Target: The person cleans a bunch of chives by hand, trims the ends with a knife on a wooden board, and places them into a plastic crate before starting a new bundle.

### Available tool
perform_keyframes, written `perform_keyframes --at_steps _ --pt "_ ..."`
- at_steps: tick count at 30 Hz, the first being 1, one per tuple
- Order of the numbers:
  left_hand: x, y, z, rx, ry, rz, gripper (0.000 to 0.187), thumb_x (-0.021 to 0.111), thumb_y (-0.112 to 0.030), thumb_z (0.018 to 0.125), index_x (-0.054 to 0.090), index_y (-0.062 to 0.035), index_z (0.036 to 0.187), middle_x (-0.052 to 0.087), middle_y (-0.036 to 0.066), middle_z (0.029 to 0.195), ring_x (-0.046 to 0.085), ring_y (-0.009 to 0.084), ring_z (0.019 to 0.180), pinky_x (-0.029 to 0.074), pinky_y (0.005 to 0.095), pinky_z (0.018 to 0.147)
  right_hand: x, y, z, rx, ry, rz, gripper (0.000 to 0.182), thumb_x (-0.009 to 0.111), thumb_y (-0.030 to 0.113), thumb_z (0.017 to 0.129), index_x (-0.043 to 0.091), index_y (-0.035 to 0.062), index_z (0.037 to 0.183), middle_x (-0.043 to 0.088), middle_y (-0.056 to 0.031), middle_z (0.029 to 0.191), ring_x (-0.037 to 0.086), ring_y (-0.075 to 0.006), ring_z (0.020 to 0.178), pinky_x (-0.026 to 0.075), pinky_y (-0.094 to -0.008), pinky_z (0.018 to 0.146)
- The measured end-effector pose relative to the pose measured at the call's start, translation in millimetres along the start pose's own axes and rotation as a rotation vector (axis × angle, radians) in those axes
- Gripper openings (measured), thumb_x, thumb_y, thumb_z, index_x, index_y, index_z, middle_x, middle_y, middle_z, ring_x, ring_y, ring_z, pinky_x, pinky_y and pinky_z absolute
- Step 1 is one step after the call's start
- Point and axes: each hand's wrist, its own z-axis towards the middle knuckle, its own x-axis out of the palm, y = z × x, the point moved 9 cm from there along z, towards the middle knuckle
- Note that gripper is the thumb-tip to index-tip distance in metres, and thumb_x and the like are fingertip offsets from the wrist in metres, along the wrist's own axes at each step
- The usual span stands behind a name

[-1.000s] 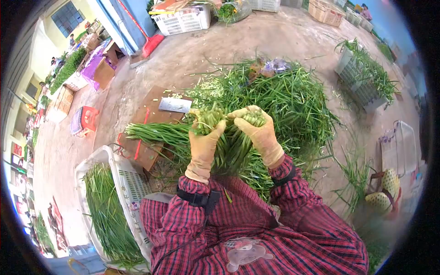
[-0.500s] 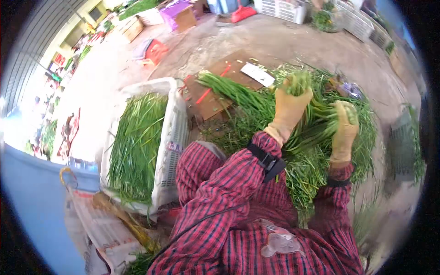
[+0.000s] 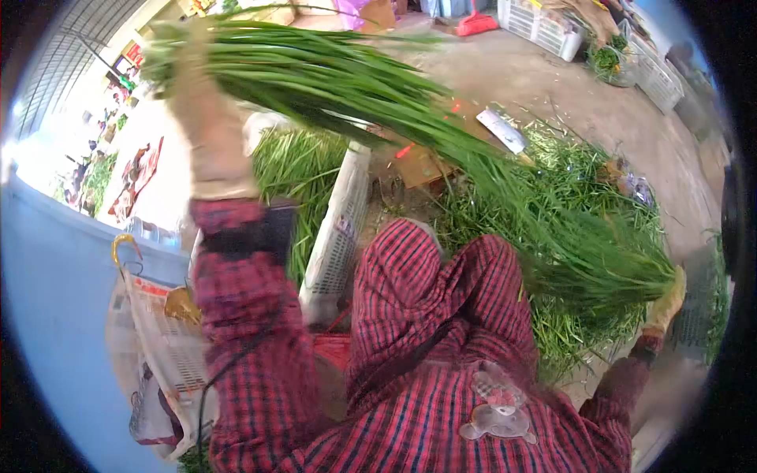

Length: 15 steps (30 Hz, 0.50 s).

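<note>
Red checked clothing (image 3: pixel 426 410) with dark stripes, pale bear patch (image 3: pixel 501 419), black left cuff strap (image 3: pixel 251 232), yellowish gloves (image 3: pixel 214 146).

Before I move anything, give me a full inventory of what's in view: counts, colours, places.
left leaf bundle: 1, green, raised across the upper left
right leaf bundle: 1, green, low at right
leaf pile: 1, green, on the floor ahead
near crate: 1, white, left of the knees, holding leaves
board: 1, brown, beyond the knees
flat piece: 1, whitish, beside the pile
broom head: 1, red, far floor
far crates: at least 2, white, upper right
side crate: 1, greyish, far right, blurred
panel: 1, blue, left edge
background left: overexposed, uncountable
left hand: 1, pale glove, upper left
right hand: 1, yellowish glove, right
</note>
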Motion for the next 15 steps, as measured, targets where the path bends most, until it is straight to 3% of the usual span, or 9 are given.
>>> perform_keyframes --at_steps 3,6,8,10,11,12,13,14,15 --pt "-32.7 -72.2 0.9 0.198 0.004 0.106 0.022 0.070 -0.006 0.084 0.067 -0.0065 0.106 0.066 0.006 0.100 0.065 0.0127 0.085 0.054 0.0262 0.079 -0.6 17.8 -3.3 -0.161 0.106 -0.333 0.034 0.058 0.020 0.094 0.060 -0.0031 0.120 0.054 -0.0117 0.130 0.053 -0.0185 0.115 0.042 -0.0348 0.101" --pt "-76.5 -73.8 -51.2 0.458 0.058 0.826 0.009 0.066 0.000 0.085 0.061 -0.0082 0.086 0.063 0.004 0.088 0.061 0.0116 0.080 0.052 0.0269 0.068 1.0 23.7 0.4 -0.311 0.045 -0.561 0.033 0.063 0.018 0.092 0.061 -0.0009 0.118 0.057 -0.0107 0.124 0.055 -0.0173 0.110 0.046 -0.0336 0.095" --pt "-133.6 9.9 -97.4 0.178 0.353 0.786 0.009 0.058 -0.017 0.089 0.061 -0.0090 0.090 0.062 0.007 0.089 0.059 0.0251 0.085 0.047 0.0375 0.071 2.4 20.2 -7.1 -0.202 0.021 -0.298 0.029 0.063 0.019 0.091 0.063 0.0016 0.114 0.062 -0.0062 0.111 0.059 -0.0161 0.097 0.049 -0.0319 0.085" --pt "-135.3 22.6 -179.9 0.337 0.664 1.066 0.011 0.061 -0.015 0.087 0.063 -0.0082 0.095 0.063 0.011 0.089 0.060 0.0295 0.084 0.048 0.0380 0.073 31.9 51.4 -36.8 -0.310 0.057 -0.643 0.032 0.049 0.015 0.097 0.060 0.0003 0.123 0.061 -0.0093 0.121 0.056 -0.0185 0.112 0.042 -0.0339 0.100" --pt "-132.7 23.4 -215.0 0.456 0.725 1.130 0.013 0.061 -0.016 0.086 0.064 -0.0082 0.097 0.063 0.011 0.088 0.060 0.0308 0.085 0.048 0.0380 0.075 91.9 109.9 -107.2 0.079 -0.262 -0.268 0.030 0.058 0.020 0.093 0.063 0.0016 0.117 0.062 -0.0051 0.116 0.057 -0.0174 0.106 0.046 -0.0319 0.093" --pt "-160.9 51.8 -244.2 0.204 0.800 1.159 0.012 0.060 -0.015 0.086 0.064 -0.0085 0.095 0.063 0.011 0.088 0.060 0.0307 0.085 0.048 0.0394 0.074 53.1 92.2 -70.6 -0.780 0.003 -0.665 0.030 0.058 0.022 0.093 0.064 0.0030 0.116 0.061 -0.0056 0.117 0.055 -0.0175 0.110 0.043 -0.0313 0.097" --pt "-193.2 67.9 -276.1 -0.149 0.716 1.141 0.010 0.059 -0.014 0.085 0.063 -0.0080 0.092 0.062 0.013 0.087 0.059 0.0334 0.084 0.047 0.0423 0.073 52.6 95.6 -51.1 -0.562 -0.003 -1.037 0.032 0.052 0.020 0.096 0.062 0.0029 0.121 0.061 -0.0099 0.122 0.053 -0.0203 0.117 0.039 -0.0339 0.102" --pt "-237.9 111.9 -312.6 -0.402 0.839 1.196 0.012 0.062 -0.016 0.080 0.061 -0.0078 0.089 0.062 0.014 0.086 0.058 0.0347 0.087 0.045 0.0445 0.074 48.0 81.7 -50.1 -0.291 -0.163 -0.145 0.030 0.057 0.021 0.093 0.064 0.0020 0.115 0.062 -0.0071 0.117 0.056 -0.0192 0.111 0.041 -0.0331 0.099" --pt "-209.7 93.5 -338.7 -0.181 1.015 1.195 0.017 0.065 -0.019 0.075 0.060 -0.0069 0.086 0.061 0.015 0.085 0.057 0.0371 0.087 0.043 0.0462 0.075 49.4 93.8 -47.9 -0.248 -0.192 -0.128 0.026 0.064 0.017 0.089 0.064 0.0053 0.113 0.062 -0.0059 0.114 0.056 -0.0165 0.107 0.045 -0.0329 0.092"
